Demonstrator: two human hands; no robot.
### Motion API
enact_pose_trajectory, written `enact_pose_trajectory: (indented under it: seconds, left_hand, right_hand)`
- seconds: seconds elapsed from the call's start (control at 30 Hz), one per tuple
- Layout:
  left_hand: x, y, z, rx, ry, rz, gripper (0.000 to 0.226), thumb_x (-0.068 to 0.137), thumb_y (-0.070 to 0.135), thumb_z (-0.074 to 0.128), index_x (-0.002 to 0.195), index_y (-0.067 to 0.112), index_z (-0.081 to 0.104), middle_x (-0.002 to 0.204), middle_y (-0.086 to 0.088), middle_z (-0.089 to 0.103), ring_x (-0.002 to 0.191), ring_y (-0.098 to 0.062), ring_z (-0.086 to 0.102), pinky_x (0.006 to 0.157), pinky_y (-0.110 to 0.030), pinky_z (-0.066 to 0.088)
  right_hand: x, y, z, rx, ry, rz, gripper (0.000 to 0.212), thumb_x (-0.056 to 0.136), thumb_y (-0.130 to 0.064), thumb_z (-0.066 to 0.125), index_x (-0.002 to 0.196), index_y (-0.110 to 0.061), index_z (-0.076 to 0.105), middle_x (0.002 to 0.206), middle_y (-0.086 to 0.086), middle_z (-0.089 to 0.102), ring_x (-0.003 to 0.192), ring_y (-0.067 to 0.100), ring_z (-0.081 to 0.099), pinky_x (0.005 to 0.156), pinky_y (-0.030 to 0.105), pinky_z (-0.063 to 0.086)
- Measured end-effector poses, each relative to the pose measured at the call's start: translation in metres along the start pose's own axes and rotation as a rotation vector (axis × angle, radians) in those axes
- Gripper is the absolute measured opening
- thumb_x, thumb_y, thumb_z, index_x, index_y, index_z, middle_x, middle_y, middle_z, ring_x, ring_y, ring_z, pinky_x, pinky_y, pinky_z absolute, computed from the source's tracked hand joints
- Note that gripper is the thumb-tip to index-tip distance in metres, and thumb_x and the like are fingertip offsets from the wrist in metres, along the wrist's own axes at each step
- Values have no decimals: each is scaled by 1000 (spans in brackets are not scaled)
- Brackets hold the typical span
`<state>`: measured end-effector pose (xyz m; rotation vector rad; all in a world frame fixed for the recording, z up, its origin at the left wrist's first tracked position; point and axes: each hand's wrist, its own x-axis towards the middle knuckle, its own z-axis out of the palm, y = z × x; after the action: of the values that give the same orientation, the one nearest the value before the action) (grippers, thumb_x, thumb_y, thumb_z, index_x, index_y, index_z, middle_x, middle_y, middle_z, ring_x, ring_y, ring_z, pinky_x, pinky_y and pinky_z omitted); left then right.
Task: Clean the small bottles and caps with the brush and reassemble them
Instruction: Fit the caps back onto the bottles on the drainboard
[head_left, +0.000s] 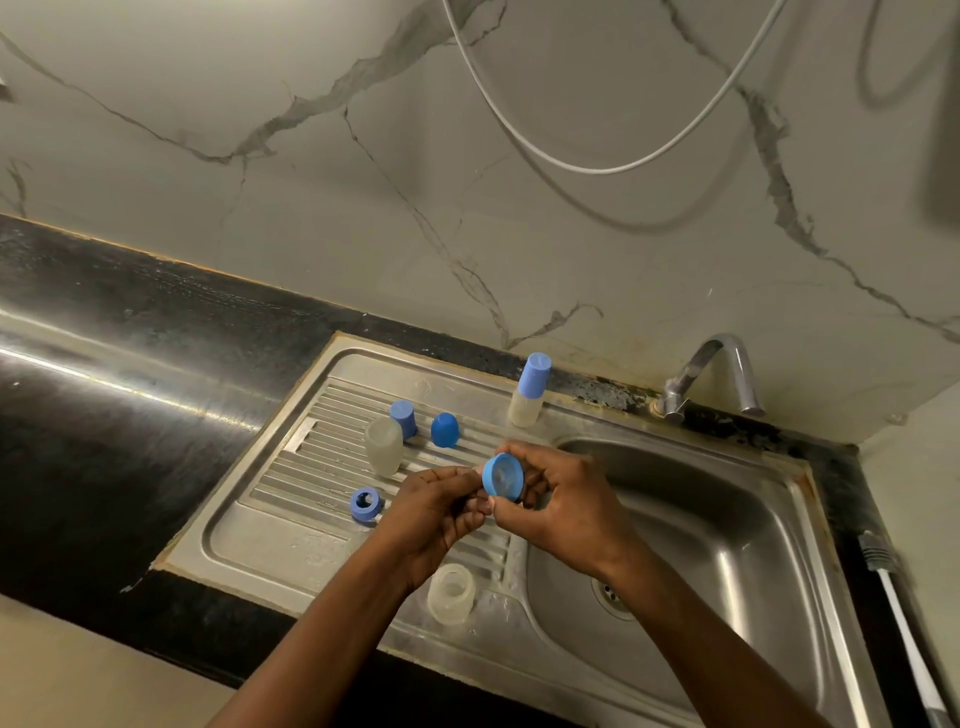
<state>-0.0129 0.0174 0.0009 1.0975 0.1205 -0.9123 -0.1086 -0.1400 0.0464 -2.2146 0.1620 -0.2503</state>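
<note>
A blue cap (503, 475) is held over the edge between drainboard and basin, its open side facing me. My right hand (558, 506) grips it with curled fingers, and my left hand (436, 512) pinches something small against its lower rim; what that is I cannot tell. On the ribbed drainboard (291, 470) stand an uncapped clear bottle (384, 447), a blue cylindrical cap (404, 418), a rounded blue cap (445, 430) and a blue ring cap (366, 504). Another open clear bottle (451, 594) stands near the front. A capped bottle (530, 389) stands at the back rim.
The steel sink basin (727, 545) with its drain (613, 595) lies to the right, below a chrome tap (711, 374). A white-handled tool (904, 639) lies at the far right edge. Black countertop (104, 415) extends left. A white hose (571, 161) hangs on the marble wall.
</note>
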Motion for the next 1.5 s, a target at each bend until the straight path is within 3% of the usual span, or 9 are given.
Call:
enact_pose_trajectory:
  seconds: [0.17,0.3,0.5,0.73,0.87,0.97,1.1,1.33,1.5]
  left_hand:
    - [2,4,-2,115,34,55,21,101,-1,59,89,-5,75,71,-17,65,60,-16,63,59,-22,58]
    - [4,0,4,-110,10,-82,21,101,5,59,107,-11,72,85,-20,66,67,-18,66,65,-27,62]
    - [1,-3,11,-277,-24,-219,21,102,5,56,100,-8,72,85,-19,72,62,-19,71,61,-26,62]
    - [9,6,4,-23,29,-25,27,104,3,57,118,-17,67,88,-24,66,66,-18,68,65,-27,64]
    - [8,5,-1,205,19,158,24,104,4,58,108,-17,69,89,-30,65,74,-26,66,73,-33,62]
    - [5,1,-3,376,-3,325,30,105,17,62,99,-10,73,89,-36,68,77,-31,66,79,-43,60]
    - [3,-1,-2,461,20,460,32,107,19,60,93,-7,72,80,-29,69,74,-31,66,77,-46,59]
    - [2,2,1,39,-39,78,31,106,24,59,116,1,77,119,-36,68,99,-35,63,84,-35,62]
    - [-3,3,4,-339,-138,-161,33,94,24,67,109,-3,80,110,-19,70,76,-17,70,68,-26,62]
  right_hand:
    - [-1,0,2,-55,3,-62,42,82,-44,84,118,-32,67,99,-26,65,97,0,64,78,11,53]
    - [0,-4,6,-32,59,-68,43,82,-38,85,121,-29,67,101,-27,63,99,-4,63,79,7,50]
    - [-1,-4,6,-17,100,-49,46,82,-28,86,120,-39,61,103,-31,62,103,-6,62,81,5,48]
    - [2,-6,8,-4,95,-29,42,83,-39,84,121,-27,69,103,-18,70,99,-2,66,79,6,51]
    - [2,-6,7,-74,69,-43,50,82,-50,81,124,-26,67,105,-23,63,104,-13,59,82,1,47]
    - [1,-5,7,-96,69,-34,49,83,-42,83,126,-21,68,104,-23,60,103,-23,55,80,-4,43]
    - [4,-8,4,-82,44,-8,47,84,-41,83,125,-26,67,104,-19,67,103,-9,62,80,3,49]
    - [6,-16,4,-16,75,30,48,83,-42,85,123,-43,59,102,-34,61,102,-14,62,80,3,49]
    - [9,-18,3,-10,66,26,40,82,-46,85,118,-34,72,101,-20,73,96,-3,68,81,14,57]
